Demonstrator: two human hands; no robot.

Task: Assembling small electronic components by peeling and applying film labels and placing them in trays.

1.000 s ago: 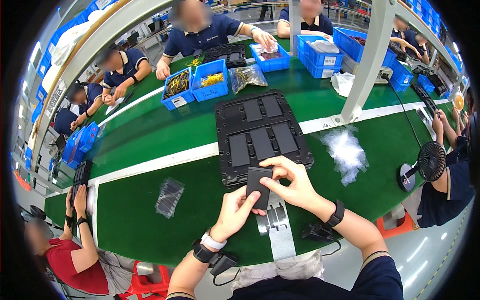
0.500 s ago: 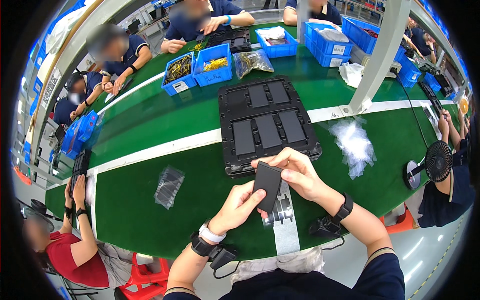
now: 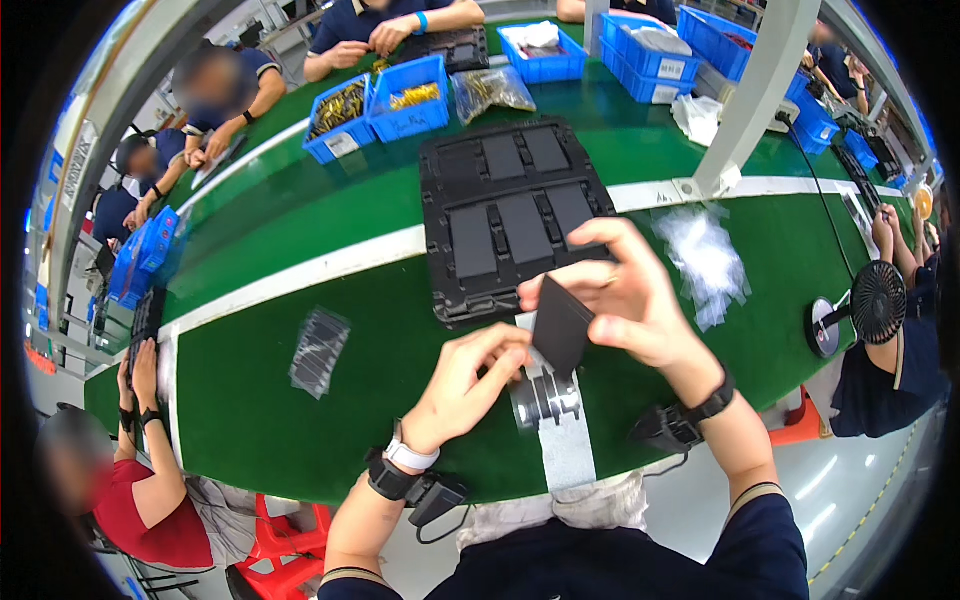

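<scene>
A flat black rectangular slab (image 3: 562,325) stands tilted above the near edge of the table. My right hand (image 3: 645,300) grips it between thumb and fingers, with the index finger raised away. Just left of the slab, my left hand (image 3: 470,378) has its thumb and fingertips pinched together; whatever they hold, if anything, is hidden. Beneath the hands, a clear film strip with dark and silvery bands (image 3: 546,400) lies over a white band (image 3: 567,455). Beyond them sits a black moulded tray (image 3: 437,215) holding several similar black slabs, partly covered by my right hand.
Clear film pieces lie left (image 3: 321,352) and in a pile right (image 3: 702,262). Blue bins (image 3: 408,125) and a bag of small parts (image 3: 492,92) stand beyond the tray. A metal post (image 3: 755,100) rises at right, near a small black fan (image 3: 878,305). Other people work around the table.
My right hand has lifted and opened its index finger while keeping the slab, which has turned more upright. My left hand has come off the slab's face to its left side.
</scene>
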